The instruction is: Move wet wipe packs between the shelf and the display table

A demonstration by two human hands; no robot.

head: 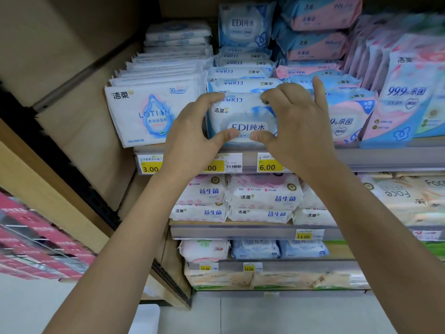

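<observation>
A blue-and-white "EDI" wet wipe pack (pixel 243 116) stands at the front of its row on the upper shelf (pixel 385 157). My left hand (pixel 192 131) grips its left side, fingers over the top and thumb under the front. My right hand (pixel 296 121) grips its right side the same way, with the index finger raised. More EDI packs (pixel 240 75) are lined up behind it, and another stands upright at the back (pixel 245 25).
White "Lotion" packs (pixel 144 114) fill the row to the left; pink-and-blue "999" packs (pixel 349 116) sit to the right. Yellow price tags (pixel 269 166) line the shelf edge. Lower shelves hold more white and pink packs (pixel 265 198). A wooden side panel (pixel 72 141) stands at left.
</observation>
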